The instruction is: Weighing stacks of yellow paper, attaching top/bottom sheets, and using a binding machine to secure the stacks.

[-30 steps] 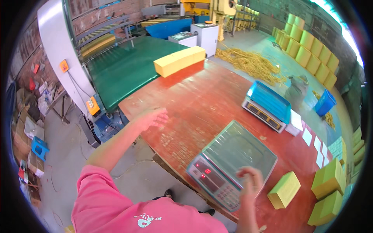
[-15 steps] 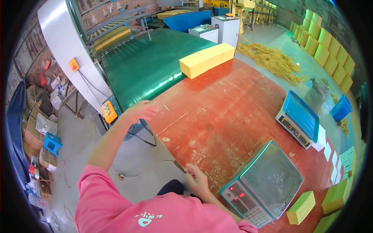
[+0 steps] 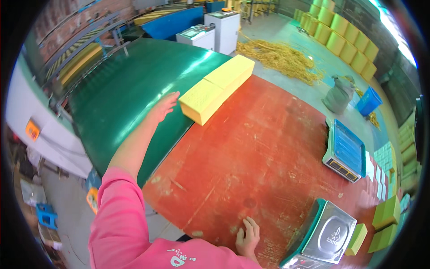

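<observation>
A row of pale yellow rectangular blocks [image 3: 204, 99] lies along the seam between the green conveyor belt [image 3: 103, 94] and the red tabletop [image 3: 233, 170]. My left hand [image 3: 165, 108] reaches out over the belt, fingers stretched, just short of the nearest block's left end; nothing is in it. Low in the view, my right hand [image 3: 247, 236] rests on the red tabletop with its fingers loosely bent and apart, holding nothing. To its right stands a digital scale [image 3: 331, 231] with a shiny metal plate, partly cut off by the view's dark rim.
A second scale with a blue tray [image 3: 348, 142] stands at the table's right side. Yellow blocks [image 3: 386, 213] sit at the lower right. Beyond the table are a blue bin [image 3: 369, 101], a grey sack [image 3: 339, 95], yellow shreds [image 3: 282, 60] and grey control cabinets [image 3: 221, 33].
My view has shifted closer to the belt. My left arm has stretched forward to the yellow blocks. My right hand has moved from the table's edge onto the tabletop, its fingers opening.
</observation>
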Available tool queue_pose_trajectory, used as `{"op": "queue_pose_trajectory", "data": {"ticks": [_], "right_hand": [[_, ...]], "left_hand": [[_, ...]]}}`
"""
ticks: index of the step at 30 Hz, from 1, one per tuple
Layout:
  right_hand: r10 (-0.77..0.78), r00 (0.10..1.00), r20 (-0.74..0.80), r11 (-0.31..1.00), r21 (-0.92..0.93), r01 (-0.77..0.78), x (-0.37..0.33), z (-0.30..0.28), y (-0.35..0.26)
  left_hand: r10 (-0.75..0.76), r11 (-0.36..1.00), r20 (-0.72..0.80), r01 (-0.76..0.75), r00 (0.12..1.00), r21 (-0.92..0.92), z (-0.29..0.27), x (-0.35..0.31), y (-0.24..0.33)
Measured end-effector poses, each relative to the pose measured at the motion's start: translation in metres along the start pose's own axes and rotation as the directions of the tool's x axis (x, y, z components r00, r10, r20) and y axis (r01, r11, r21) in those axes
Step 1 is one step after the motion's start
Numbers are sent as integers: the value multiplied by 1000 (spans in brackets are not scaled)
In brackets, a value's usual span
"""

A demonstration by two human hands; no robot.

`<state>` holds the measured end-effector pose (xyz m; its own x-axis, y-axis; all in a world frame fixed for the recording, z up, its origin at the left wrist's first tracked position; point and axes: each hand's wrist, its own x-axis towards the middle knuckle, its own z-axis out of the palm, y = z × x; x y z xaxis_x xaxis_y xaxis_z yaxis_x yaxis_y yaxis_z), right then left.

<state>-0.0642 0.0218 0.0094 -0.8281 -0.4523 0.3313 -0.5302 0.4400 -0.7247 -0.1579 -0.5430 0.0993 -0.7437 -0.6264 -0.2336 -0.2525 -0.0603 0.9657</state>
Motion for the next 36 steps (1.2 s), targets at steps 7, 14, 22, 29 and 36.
{"op": "queue_pose_trajectory", "data": {"ticks": [7,14,22,29,36], "right_hand": [[-15,998,61,963,-268,31,8,13,-18],[76,995,71,912,-407,-41,14,24,-26],[43,997,66,919,-394,-13,19,21,-23],[-9,996,91,967,-254,32,16,5,-17],[30,991,-129,996,82,-19,-14,-18,-10]], "left_hand": [[-9,980,328,74,944,-184,28,169,9],[-106,979,470,175,876,-106,85,179,46],[-157,970,551,233,820,-70,127,134,33],[-61,975,758,200,649,-94,217,13,4],[96,944,747,177,658,-278,311,-115,-41]]}}
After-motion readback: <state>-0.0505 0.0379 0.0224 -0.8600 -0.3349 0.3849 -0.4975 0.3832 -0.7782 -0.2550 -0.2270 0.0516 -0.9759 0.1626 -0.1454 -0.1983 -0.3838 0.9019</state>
